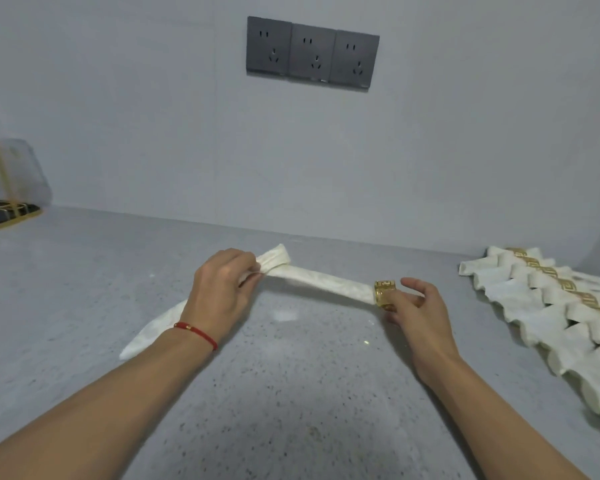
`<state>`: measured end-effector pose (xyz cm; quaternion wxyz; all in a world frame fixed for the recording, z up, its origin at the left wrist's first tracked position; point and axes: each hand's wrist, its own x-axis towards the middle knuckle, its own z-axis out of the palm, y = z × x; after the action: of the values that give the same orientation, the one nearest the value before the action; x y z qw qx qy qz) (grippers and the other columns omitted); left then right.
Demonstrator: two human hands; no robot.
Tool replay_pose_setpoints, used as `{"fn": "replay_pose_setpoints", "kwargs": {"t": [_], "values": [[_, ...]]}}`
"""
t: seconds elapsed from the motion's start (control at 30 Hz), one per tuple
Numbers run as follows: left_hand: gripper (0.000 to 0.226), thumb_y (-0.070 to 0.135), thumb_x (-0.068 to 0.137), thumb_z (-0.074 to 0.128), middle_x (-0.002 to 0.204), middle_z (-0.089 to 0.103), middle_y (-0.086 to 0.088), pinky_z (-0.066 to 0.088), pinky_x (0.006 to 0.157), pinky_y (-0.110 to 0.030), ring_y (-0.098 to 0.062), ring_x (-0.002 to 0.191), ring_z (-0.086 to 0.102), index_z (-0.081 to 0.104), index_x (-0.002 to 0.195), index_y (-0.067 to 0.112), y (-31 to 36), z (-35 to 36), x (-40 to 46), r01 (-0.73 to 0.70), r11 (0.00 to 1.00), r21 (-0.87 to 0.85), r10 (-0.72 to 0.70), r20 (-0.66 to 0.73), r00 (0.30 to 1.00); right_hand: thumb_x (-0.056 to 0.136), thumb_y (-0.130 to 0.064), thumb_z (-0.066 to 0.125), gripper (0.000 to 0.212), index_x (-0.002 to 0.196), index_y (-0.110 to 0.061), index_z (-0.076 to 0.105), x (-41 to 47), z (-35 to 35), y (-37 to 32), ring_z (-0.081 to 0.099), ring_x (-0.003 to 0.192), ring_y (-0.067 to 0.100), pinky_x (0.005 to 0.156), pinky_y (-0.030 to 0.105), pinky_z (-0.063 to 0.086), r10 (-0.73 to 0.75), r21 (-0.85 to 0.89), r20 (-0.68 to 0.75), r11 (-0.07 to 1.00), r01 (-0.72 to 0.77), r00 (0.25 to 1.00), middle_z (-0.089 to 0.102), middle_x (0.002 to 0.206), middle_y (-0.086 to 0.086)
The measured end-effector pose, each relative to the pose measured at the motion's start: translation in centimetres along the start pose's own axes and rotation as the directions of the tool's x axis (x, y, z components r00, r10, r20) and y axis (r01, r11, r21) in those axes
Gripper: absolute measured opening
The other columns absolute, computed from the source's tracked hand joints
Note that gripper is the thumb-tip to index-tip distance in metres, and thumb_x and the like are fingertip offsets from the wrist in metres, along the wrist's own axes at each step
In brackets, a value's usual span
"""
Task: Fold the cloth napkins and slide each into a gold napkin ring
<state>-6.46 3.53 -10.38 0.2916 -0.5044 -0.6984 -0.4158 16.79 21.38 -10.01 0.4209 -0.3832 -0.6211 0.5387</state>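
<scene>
Left hand [222, 289] pinches a rolled white napkin [326, 284] near its folded mid-bend, fingers curled round the cloth, w/ a red cord bracelet [196, 332] on the wrist. Right hand [413, 306] at 3 o'clock of it grips a gold napkin ring [384, 294] btwn thumb and fingers, the ring sitting on the napkin's right end. Then by size: grey speckled counter [291, 393] fills the lower half, a plain grey wall [153, 116] behind. At 3 o'clock on the counter lies a row of finished napkins [551, 317], overlapping, each in a gold ring w/ a key-pattern band. At 12 o'clock on the wall, three dark socket plates [312, 53] side by side; no readable writing on them. At 9 o'clock, a clear lidded box w/ gold trim [7, 181], partly cut off by the edge. The held napkin hangs above the counter, its loose tail [153, 330] trailing under the left wrist toward 8 o'clock. No brands or labels legible anywhere.
</scene>
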Motion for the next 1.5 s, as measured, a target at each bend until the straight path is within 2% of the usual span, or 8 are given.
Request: {"fn": "replay_pose_setpoints", "kwargs": {"t": [0.27,0.4,0.6,0.8,0.97,1.1,1.33,1.5], "values": [[0.014,0.005,0.074,0.085,0.081,0.071,-0.004,0.056,0.066,-0.040,-0.024,0.073,0.066,0.072,0.080,0.007,0.3,0.0,0.4,0.008,0.997,-0.079,-0.010,-0.025,1.000,0.092,-0.011,0.072,0.042,0.130,-0.024,0.062,-0.2,-0.9,-0.3,0.074,0.098,0.025,0.085,0.036,0.061,-0.049,0.152,0.182,0.988,0.021,0.982,0.078,0.101,0.005],[0.013,0.011,0.075,0.086,0.084,0.073,0.000,0.054,0.073,-0.028,-0.017,0.076,0.068,0.075,0.083,0.010,0.5,0.0,0.3,0.078,0.984,-0.163,-0.082,-0.019,0.996,0.079,-0.020,0.083,0.054,0.130,-0.027,0.068,-0.1,-1.3,-0.3,0.071,0.110,0.032,0.103,0.045,0.053,-0.121,0.200,0.345,0.978,0.053,0.931,0.074,0.117,0.010],[0.013,0.018,0.076,0.086,0.083,0.074,0.005,0.055,0.071,-0.029,-0.014,0.076,0.069,0.077,0.085,0.016,0.8,0.0,0.1,0.142,0.963,-0.229,-0.142,0.016,0.990,0.075,-0.026,0.089,0.040,0.112,-0.033,0.076,-1.3,-1.3,-1.2,0.071,0.101,0.021,0.085,0.033,0.061,-0.227,-0.068,0.405,0.959,0.276,0.886,0.074,0.111,-0.009],[0.014,0.014,0.075,0.087,0.083,0.073,0.001,0.056,0.069,-0.033,-0.015,0.073,0.068,0.076,0.082,0.011,1.5,0.5,-0.1,-0.011,0.982,-0.191,0.017,0.030,0.999,0.072,-0.033,0.091,0.039,0.105,-0.036,0.072,-1.9,-2.1,-2.7,0.064,0.095,-0.007,0.081,0.003,0.045,-0.418,-0.453,0.434,0.665,0.594,0.798,0.071,0.100,-0.025],[0.014,0.011,0.077,0.086,0.084,0.072,0.000,0.057,0.066,-0.039,-0.017,0.076,0.067,0.073,0.083,0.008,2.4,0.7,-0.3,-0.111,0.974,-0.199,0.120,0.037,0.992,0.076,-0.050,0.076,0.040,0.111,-0.033,0.067,-2.4,-1.4,-3.1,0.056,0.100,0.005,0.097,0.028,0.037,-0.468,-0.587,0.542,0.382,0.713,0.698,0.068,0.105,-0.021],[0.013,0.013,0.079,0.084,0.086,0.071,0.001,0.056,0.068,-0.037,-0.015,0.078,0.066,0.073,0.085,0.009,3.7,1.0,-0.7,-0.137,0.963,-0.232,0.157,0.071,0.985,0.083,-0.045,0.078,0.038,0.116,-0.031,0.065,-3.5,-0.1,-3.0,0.056,0.099,0.009,0.077,0.020,0.044,-0.426,-0.601,0.493,0.464,0.651,0.759,0.069,0.107,-0.015],[0.019,0.005,0.071,0.088,0.087,0.073,0.000,0.047,0.065,-0.009,0.008,0.072,0.059,0.073,0.081,0.010,5.3,0.7,-0.3,-0.079,0.934,-0.348,0.128,0.120,0.984,0.079,-0.047,0.081,0.042,0.116,-0.034,0.066,-3.9,0.4,-2.6,0.066,0.101,-0.006,0.087,0.016,0.054,-0.468,-0.393,0.347,0.714,0.579,0.813,0.070,0.107,-0.024],[0.016,0.006,0.072,0.088,0.089,0.073,0.003,0.040,0.066,-0.005,0.008,0.070,0.058,0.075,0.080,0.010,5.6,0.3,-0.4,-0.019,0.908,-0.418,0.065,0.097,0.993,0.070,-0.060,0.079,0.045,0.100,-0.032,0.059,-4.0,0.6,-3.0,0.062,0.068,0.007,0.061,0.022,0.048,-0.376,-0.255,0.244,0.865,0.433,0.894,0.068,0.093,-0.012]]}}
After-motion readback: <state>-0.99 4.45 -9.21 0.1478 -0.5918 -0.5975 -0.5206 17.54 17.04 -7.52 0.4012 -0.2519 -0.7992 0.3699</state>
